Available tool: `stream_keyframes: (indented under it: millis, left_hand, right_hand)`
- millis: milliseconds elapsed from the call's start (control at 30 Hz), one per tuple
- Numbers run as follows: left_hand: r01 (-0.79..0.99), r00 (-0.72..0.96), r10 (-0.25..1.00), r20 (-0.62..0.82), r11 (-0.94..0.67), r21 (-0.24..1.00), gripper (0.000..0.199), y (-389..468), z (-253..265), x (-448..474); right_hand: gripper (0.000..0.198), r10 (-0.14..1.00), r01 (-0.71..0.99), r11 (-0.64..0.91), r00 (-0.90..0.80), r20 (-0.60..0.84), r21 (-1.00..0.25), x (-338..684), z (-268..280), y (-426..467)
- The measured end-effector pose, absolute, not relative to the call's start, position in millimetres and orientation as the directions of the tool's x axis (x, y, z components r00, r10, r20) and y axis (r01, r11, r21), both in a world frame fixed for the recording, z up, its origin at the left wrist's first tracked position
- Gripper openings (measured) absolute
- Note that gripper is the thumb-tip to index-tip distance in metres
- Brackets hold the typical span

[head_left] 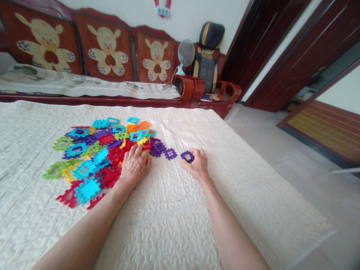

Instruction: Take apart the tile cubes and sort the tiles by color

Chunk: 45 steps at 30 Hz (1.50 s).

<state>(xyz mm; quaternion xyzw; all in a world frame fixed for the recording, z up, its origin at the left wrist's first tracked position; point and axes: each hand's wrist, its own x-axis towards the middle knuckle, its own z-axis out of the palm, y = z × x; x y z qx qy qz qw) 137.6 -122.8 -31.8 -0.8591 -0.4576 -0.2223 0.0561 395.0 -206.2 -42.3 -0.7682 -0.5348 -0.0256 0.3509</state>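
A heap of plastic interlocking tiles [87, 189] in blue, green, yellow, red, orange and purple is spread over the left part of the quilted cover. My left hand [135, 164] lies on the heap's right edge, fingers stretched over red and yellow tiles; whether a tile is under the fingertips is hidden. To the right, my right hand [199, 163] pinches a purple square tile [184, 154] with an open middle, between thumb and fingers, close to the cover. Another purple tile [170, 153], with a window-like cross, lies flat between the hands, beside several purple tiles [157, 147].
The cream quilted cover [239, 187] drops off at its right edge beside a tiled floor [261, 135]. Behind it stand a wooden sofa with bear-patterned cushions [108, 52], a small fan [186, 53] and a chair with a dark massage pad [205, 71]. Dark doors [303, 56] are at right.
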Motion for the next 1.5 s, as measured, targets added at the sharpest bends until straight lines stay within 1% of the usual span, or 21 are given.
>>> stream_keyframes:
  millis: [167, 300, 433, 600, 767, 900, 967, 1033, 1067, 1167, 1200, 1267, 1400, 1433, 1500]
  left_hand:
    - [0.813, 0.485, 0.762, 0.430, -0.574, 0.100, 0.041, -122, -32, 137]
    - [0.818, 0.484, 0.763, 0.428, -0.569, 0.090, 0.041, -122, -32, 138]
    - [0.820, 0.485, 0.762, 0.430, -0.567, 0.079, 0.041, -123, -31, 138]
    - [0.817, 0.486, 0.765, 0.423, -0.570, 0.092, 0.042, -123, -30, 138]
    - [0.815, 0.485, 0.763, 0.426, -0.571, 0.095, 0.042, -122, -32, 137]
    - [0.817, 0.482, 0.771, 0.417, -0.567, 0.104, 0.042, -122, -31, 137]
    - [0.820, 0.478, 0.775, 0.414, -0.563, 0.107, 0.041, -123, -30, 138]
    - [0.823, 0.477, 0.775, 0.415, -0.559, 0.099, 0.041, -123, -30, 138]
    - [0.825, 0.476, 0.774, 0.417, -0.557, 0.092, 0.041, -123, -30, 139]
    - [0.829, 0.477, 0.769, 0.424, -0.555, 0.073, 0.040, -123, -30, 139]
    - [0.829, 0.479, 0.768, 0.426, -0.555, 0.069, 0.040, -123, -30, 139]
    - [0.827, 0.482, 0.765, 0.427, -0.559, 0.068, 0.039, -123, -30, 139]
    - [0.827, 0.478, 0.775, 0.413, -0.556, 0.087, 0.040, -123, -29, 139]
    - [0.827, 0.477, 0.779, 0.408, -0.555, 0.092, 0.040, -123, -28, 139]
    - [0.826, 0.477, 0.783, 0.399, -0.554, 0.101, 0.040, -122, -28, 139]
  right_hand:
    - [0.057, 0.807, 0.872, -0.229, 0.419, 0.417, -0.433, 391, -42, -209]
    - [0.053, 0.817, 0.883, -0.268, 0.420, 0.395, -0.384, 389, -43, -209]
    - [0.047, 0.803, 0.874, -0.262, 0.432, 0.410, -0.408, 389, -43, -207]
    - [0.047, 0.739, 0.831, -0.283, 0.508, 0.443, -0.479, 392, -41, -205]
    - [0.045, 0.738, 0.805, -0.374, 0.559, 0.379, -0.460, 391, -40, -205]
    - [0.044, 0.737, 0.804, -0.384, 0.563, 0.373, -0.455, 390, -41, -205]
    - [0.046, 0.732, 0.800, -0.382, 0.567, 0.378, -0.462, 391, -41, -205]
    - [0.050, 0.715, 0.810, -0.333, 0.550, 0.432, -0.482, 390, -38, -205]
    - [0.050, 0.704, 0.825, -0.274, 0.522, 0.482, -0.494, 389, -36, -205]
    - [0.043, 0.688, 0.864, 0.000, 0.365, 0.627, -0.503, 378, -28, -206]
    - [0.040, 0.695, 0.864, 0.080, 0.309, 0.649, -0.497, 372, -26, -206]
    - [0.039, 0.733, 0.860, 0.180, 0.207, 0.648, -0.478, 357, -25, -204]
    - [0.054, 0.817, 0.879, 0.258, 0.023, 0.577, -0.401, 335, -33, -195]
    - [0.056, 0.829, 0.885, 0.257, 0.006, 0.559, -0.389, 332, -36, -192]
    - [0.053, 0.848, 0.899, 0.211, 0.026, 0.529, -0.384, 329, -40, -185]
